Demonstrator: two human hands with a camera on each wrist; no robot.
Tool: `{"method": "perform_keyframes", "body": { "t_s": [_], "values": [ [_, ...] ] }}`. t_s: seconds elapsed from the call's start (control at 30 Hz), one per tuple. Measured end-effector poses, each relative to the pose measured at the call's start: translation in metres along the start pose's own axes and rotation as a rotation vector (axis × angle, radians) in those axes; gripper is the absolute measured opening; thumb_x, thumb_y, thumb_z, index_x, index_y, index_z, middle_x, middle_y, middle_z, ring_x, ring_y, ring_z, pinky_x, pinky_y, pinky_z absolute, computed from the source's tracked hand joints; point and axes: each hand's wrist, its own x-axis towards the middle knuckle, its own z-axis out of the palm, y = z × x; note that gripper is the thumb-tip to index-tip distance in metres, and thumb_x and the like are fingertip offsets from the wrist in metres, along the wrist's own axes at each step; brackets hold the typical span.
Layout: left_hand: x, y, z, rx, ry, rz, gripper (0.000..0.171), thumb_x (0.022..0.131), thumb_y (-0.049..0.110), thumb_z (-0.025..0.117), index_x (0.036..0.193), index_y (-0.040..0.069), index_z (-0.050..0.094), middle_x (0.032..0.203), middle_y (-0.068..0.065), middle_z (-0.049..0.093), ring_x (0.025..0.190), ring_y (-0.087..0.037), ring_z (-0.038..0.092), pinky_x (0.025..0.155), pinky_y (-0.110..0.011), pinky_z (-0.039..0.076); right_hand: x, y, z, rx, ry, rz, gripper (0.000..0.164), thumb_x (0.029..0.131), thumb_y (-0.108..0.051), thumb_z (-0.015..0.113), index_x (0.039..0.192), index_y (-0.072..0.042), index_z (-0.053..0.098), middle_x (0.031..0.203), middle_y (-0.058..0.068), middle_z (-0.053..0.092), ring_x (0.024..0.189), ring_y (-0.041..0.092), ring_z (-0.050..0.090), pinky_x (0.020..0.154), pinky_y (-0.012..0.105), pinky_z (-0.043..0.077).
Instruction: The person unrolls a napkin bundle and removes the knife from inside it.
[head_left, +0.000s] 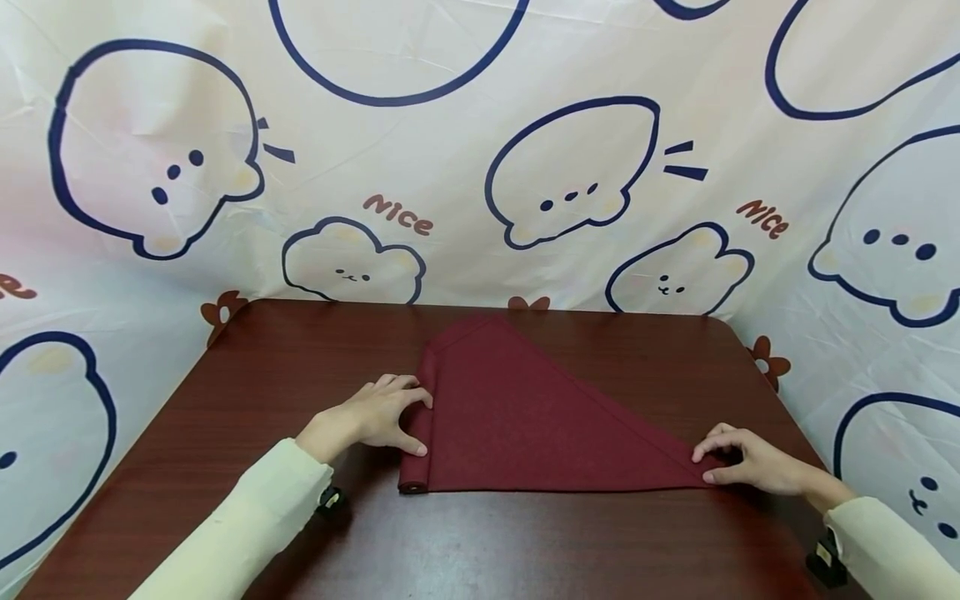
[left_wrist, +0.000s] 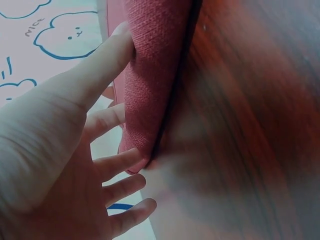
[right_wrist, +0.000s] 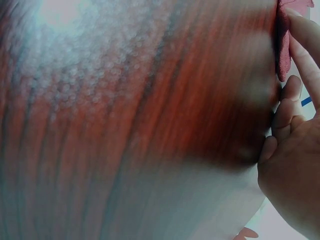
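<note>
A dark red cloth (head_left: 525, 417) lies on the table, folded to a slanting edge that runs down to a narrow right corner. Along its left side the fabric forms a tight roll (head_left: 414, 473). My left hand (head_left: 375, 414) touches this roll with thumb and fingertips spread along it; in the left wrist view the fingers (left_wrist: 120, 165) look fairly straight beside the rolled cloth (left_wrist: 150, 75). At the right corner, my right hand (head_left: 757, 462) rests thumb and forefinger on the fabric. The right wrist view shows the cloth's tip (right_wrist: 284, 55) beneath those fingers; the other fingers bend against the tabletop.
The brown wooden table (head_left: 480, 550) has rounded far corners. A pale curtain (head_left: 450, 167) printed with cartoon outlines hangs behind it and at both sides. Dark wrist devices show under the left sleeve (head_left: 247, 508) and right sleeve (head_left: 885, 533).
</note>
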Motion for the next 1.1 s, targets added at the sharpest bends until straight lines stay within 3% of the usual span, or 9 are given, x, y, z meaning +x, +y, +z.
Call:
{"method": "perform_keyframes", "body": {
  "t_s": [0.33, 0.57, 1.1],
  "values": [
    [-0.001, -0.0038, 0.0002, -0.003, -0.017, -0.034, 0.065, 0.076, 0.051, 0.085, 0.13, 0.026, 0.06, 0.155, -0.016, 0.042, 0.144, -0.04, 0.036, 0.114, -0.062, 0.034, 0.0028, 0.0017, -0.0006, -0.012, -0.005, 0.005, 0.017, 0.09, -0.01, 0.074, 0.106, -0.016, 0.073, 0.101, -0.003, 0.063, 0.096, 0.005, 0.053, 0.079, 0.022, 0.04],
    [-0.0023, 0.0028, 0.0004, -0.012, -0.045, 0.007, 0.068, 0.081, 0.048, 0.081, 0.141, 0.026, 0.059, 0.159, -0.02, 0.035, 0.146, -0.043, 0.032, 0.114, -0.066, 0.03, 0.002, 0.0032, -0.0014, -0.002, -0.02, 0.027, 0.017, 0.091, -0.01, 0.074, 0.107, -0.016, 0.073, 0.102, -0.003, 0.063, 0.097, 0.004, 0.053, 0.08, 0.022, 0.041],
    [-0.0034, -0.0005, -0.0055, -0.007, -0.065, -0.012, 0.059, 0.08, 0.051, 0.081, 0.131, 0.027, 0.062, 0.158, -0.017, 0.038, 0.147, -0.041, 0.032, 0.114, -0.063, 0.031, 0.0007, -0.0016, -0.0021, -0.008, -0.012, 0.043, 0.016, 0.091, -0.012, 0.074, 0.106, -0.015, 0.073, 0.101, -0.002, 0.062, 0.096, 0.004, 0.052, 0.078, 0.022, 0.04]
  ]
}}
